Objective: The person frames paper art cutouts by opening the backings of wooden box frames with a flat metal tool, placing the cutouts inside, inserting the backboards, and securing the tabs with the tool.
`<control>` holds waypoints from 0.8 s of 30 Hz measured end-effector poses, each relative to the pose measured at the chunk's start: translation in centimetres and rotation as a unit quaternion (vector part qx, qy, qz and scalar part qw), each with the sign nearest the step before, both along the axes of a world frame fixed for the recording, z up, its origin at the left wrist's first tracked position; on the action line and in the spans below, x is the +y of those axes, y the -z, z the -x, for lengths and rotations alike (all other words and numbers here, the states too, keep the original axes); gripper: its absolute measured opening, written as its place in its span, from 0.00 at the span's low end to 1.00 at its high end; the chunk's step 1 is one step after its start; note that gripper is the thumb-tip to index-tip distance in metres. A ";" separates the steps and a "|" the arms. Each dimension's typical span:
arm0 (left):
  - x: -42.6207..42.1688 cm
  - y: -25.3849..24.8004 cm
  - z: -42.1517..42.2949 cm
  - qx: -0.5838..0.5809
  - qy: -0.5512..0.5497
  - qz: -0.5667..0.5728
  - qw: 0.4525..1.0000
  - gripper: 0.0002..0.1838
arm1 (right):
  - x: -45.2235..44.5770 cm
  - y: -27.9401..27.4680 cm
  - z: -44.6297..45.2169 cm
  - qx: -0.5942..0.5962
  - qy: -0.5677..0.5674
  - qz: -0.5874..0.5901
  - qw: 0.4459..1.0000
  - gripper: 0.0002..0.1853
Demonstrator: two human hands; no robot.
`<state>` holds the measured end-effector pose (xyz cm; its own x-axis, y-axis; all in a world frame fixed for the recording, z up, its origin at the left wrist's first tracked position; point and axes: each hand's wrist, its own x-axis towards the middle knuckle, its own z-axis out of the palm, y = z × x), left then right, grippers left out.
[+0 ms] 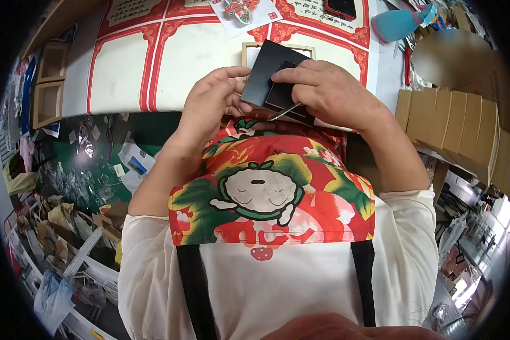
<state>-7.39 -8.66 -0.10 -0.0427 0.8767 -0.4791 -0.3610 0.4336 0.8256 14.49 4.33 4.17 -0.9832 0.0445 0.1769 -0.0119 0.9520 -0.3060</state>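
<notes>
Flanking a black panel [259, 71] at the upper centre of the frame are two bare hands. The left hand [208, 102], half open with loosely curled fingers, lies at the panel's left edge; its firmness of grip cannot be told. The right hand [334, 93], index finger extended and the others bent, touches a smaller black piece [279, 95] on the panel; a slim metal tool [283, 113] protrudes from beneath its fingers. The panel lies askew, one corner pointing toward the top of the frame, its left edge slanting from lower left to upper right. The tool's long axis also slants, free tip at lower left. The right hand hides the panel's right side, and the panel partly covers a pale wooden frame [245, 55]. Farther out, a red-bordered table cover [204, 73] bears a colourful ornament [241, 10] at top centre and a phone [341, 8] at top right. A blue bottle [394, 26] occupies the upper right, above brown cardboard [447, 127]; a floral apron [260, 192] fills the centre.
</notes>
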 end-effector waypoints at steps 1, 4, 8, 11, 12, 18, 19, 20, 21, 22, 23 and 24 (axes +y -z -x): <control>-0.2 0.2 0.3 0.020 0.007 0.001 1.000 0.16 | 0.0 -0.1 0.2 -0.012 -0.004 -0.008 1.000 0.03; -0.7 0.2 0.1 0.129 0.054 -0.004 0.990 0.18 | 0.4 1.0 0.9 0.025 -0.041 -0.026 0.999 0.09; -0.7 0.8 0.0 0.246 0.116 -0.021 0.962 0.22 | 1.1 2.2 0.8 0.019 -0.042 -0.017 0.999 0.10; -0.4 0.5 -0.5 0.344 0.146 -0.037 0.927 0.27 | 1.5 2.9 0.4 0.026 -0.032 -0.032 0.999 0.09; -0.3 0.4 -0.6 0.382 0.157 -0.043 0.910 0.28 | 1.7 3.0 0.2 0.018 -0.028 -0.041 0.999 0.07; -0.1 1.3 -0.5 0.511 0.166 -0.083 0.840 0.34 | 1.7 4.4 -0.4 0.025 0.016 -0.048 0.998 0.05; -0.1 1.3 -0.4 0.492 0.158 -0.075 0.853 0.34 | 1.6 4.5 -0.3 0.031 0.020 -0.037 0.999 0.07; 0.0 1.4 -0.3 0.474 0.149 -0.067 0.865 0.34 | 1.6 4.6 -0.3 0.037 0.023 -0.028 0.999 0.09; 0.1 1.4 -0.2 0.456 0.139 -0.059 0.877 0.34 | 1.5 4.6 -0.4 0.031 0.033 -0.010 0.999 0.09; 0.3 1.8 0.1 0.499 0.113 -0.127 0.850 0.34 | 1.5 4.7 -0.4 0.025 0.041 0.008 0.999 0.10; 0.5 2.5 0.4 0.537 0.086 -0.193 0.817 0.34 | 1.3 4.9 -0.5 0.019 0.050 0.026 0.998 0.11; 0.6 2.9 0.6 0.572 0.058 -0.257 0.777 0.34 | 1.0 5.0 -0.6 0.020 0.069 0.044 0.996 0.11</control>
